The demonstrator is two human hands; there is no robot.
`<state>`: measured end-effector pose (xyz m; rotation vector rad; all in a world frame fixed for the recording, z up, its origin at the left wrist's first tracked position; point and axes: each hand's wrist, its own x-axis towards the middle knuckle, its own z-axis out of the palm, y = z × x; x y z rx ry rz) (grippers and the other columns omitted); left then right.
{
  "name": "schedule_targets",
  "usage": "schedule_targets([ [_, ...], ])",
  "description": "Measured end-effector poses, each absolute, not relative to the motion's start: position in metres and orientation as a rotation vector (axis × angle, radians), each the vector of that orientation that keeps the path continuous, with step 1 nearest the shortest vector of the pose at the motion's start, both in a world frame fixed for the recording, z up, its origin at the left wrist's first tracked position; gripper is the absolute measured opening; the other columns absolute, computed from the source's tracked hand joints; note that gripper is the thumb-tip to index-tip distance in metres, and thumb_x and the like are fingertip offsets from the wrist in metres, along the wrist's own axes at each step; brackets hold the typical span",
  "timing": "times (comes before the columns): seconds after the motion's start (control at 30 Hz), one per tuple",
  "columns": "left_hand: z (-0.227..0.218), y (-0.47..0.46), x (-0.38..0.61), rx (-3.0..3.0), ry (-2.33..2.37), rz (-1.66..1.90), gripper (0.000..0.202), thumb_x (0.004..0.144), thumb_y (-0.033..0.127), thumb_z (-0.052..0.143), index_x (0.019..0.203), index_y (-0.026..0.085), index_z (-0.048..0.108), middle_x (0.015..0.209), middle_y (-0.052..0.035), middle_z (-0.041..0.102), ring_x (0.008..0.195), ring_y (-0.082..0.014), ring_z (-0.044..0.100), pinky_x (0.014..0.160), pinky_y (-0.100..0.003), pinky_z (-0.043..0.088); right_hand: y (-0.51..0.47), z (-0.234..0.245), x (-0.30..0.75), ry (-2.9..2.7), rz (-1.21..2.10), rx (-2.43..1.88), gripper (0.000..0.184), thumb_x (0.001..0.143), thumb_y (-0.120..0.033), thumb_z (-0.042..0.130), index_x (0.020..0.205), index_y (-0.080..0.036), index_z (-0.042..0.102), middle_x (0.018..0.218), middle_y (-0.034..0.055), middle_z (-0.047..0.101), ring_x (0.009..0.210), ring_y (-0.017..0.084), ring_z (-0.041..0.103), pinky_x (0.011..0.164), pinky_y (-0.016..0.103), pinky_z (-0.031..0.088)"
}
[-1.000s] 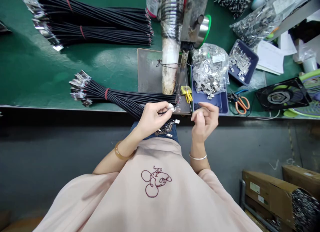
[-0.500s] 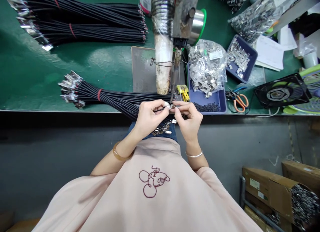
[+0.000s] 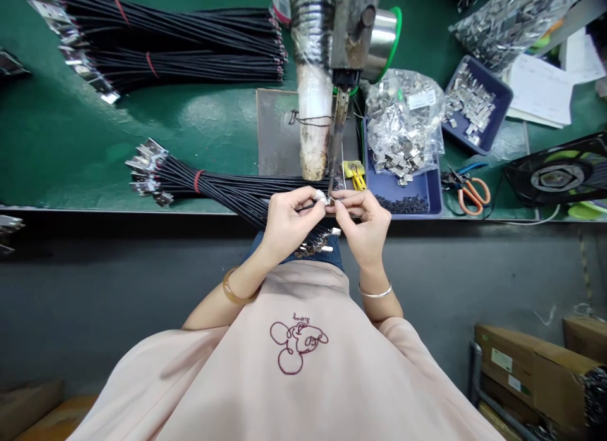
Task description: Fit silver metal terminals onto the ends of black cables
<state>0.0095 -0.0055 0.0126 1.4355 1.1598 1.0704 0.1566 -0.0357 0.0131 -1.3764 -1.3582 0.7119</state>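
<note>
One black cable [image 3: 305, 207] in the L hand [image 3: 291, 218], pinched thumb vs. fingers, long axis approx. L to R, its working end aimed at the R hand [image 3: 365, 223]. That's the key bit: the end sits betw. the two sets of fingertips, and the metal rod [image 3: 336, 143] comes down from the far side to that same spot. L hand's nearer, since it's got the cable; R hand's just beside, thumb and index closed on what looks like a thin wire [image 3: 332, 199], v. fine. Rod tip touching the end? Can't tell, fingertips crowd it. White bit [image 3: 320, 195] at the L fingertips: cover or part, can't say.

Going wider: tied bundle [image 3: 222, 185] runs off L, its lower part hidden behind the L hand. Metal ends [image 3: 315, 246] in the lap, partly covered by the hands. Yellow clip [image 3: 355, 174] just past the R fingers; blue tray [image 3: 435, 194] to the R, bag [image 3: 403, 118] on it. Spool [image 3: 382, 39] up top, half-blocked by the rod's mount. Back bundles [image 3: 180, 68] cut off at the top edge.
</note>
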Motion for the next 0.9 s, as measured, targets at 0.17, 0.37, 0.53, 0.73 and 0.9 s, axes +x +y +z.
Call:
schedule_targets([
  [0.17,0.0152,-0.0046,0.0100,1.447,1.155,1.088,0.015,0.082,0.023,0.063,0.070,0.015,0.065,0.058,0.0026,0.053,0.053,-0.0075,0.041,0.052,-0.023,0.031,-0.0327,0.0167,0.1556,-1.379,0.672,-1.341,0.007,0.089,-0.023,0.069,0.082,-0.021,0.068,0.095,-0.0001,0.077,0.078,0.011,0.077,0.072,0.023,0.066],
  [0.37,0.0144,-0.0061,0.0085,1.426,1.137,1.046,0.016,0.083,0.024,0.063,0.069,0.016,0.064,0.058,0.0029,0.050,0.055,-0.0081,0.041,0.053,-0.023,0.032,-0.0375,0.0179,0.1566,-1.471,0.588,-1.352,0.008,0.088,-0.018,0.067,0.080,-0.021,0.067,0.096,0.0013,0.078,0.077,0.012,0.076,0.070,0.024,0.067],
  [0.53,0.0126,-0.0067,0.0080,1.441,1.162,1.034,0.015,0.083,0.024,0.063,0.070,0.016,0.064,0.058,0.0036,0.048,0.054,-0.0079,0.039,0.054,-0.024,0.031,-0.0388,0.0158,0.1574,-1.486,0.593,-1.362,0.008,0.089,-0.020,0.066,0.081,-0.021,0.068,0.095,0.0011,0.078,0.078,0.012,0.075,0.070,0.025,0.067],
  [0.73,0.0138,-0.0041,0.0087,1.440,1.146,1.071,0.015,0.082,0.024,0.064,0.070,0.016,0.064,0.059,0.0031,0.051,0.055,-0.0080,0.041,0.055,-0.023,0.034,-0.0334,0.0188,0.1570,-1.436,0.649,-1.348,0.008,0.089,-0.023,0.068,0.082,-0.022,0.070,0.093,0.0000,0.077,0.077,0.012,0.075,0.072,0.025,0.067],
  [0.9,0.0148,-0.0040,0.0087,1.407,1.127,1.065,0.014,0.080,0.024,0.065,0.069,0.015,0.065,0.057,0.0033,0.050,0.053,-0.0073,0.040,0.052,-0.023,0.031,-0.0330,0.0232,0.1596,-1.412,0.758,-1.347,0.009,0.085,-0.019,0.069,0.077,-0.020,0.067,0.092,0.0004,0.077,0.076,0.011,0.075,0.070,0.023,0.066],
])
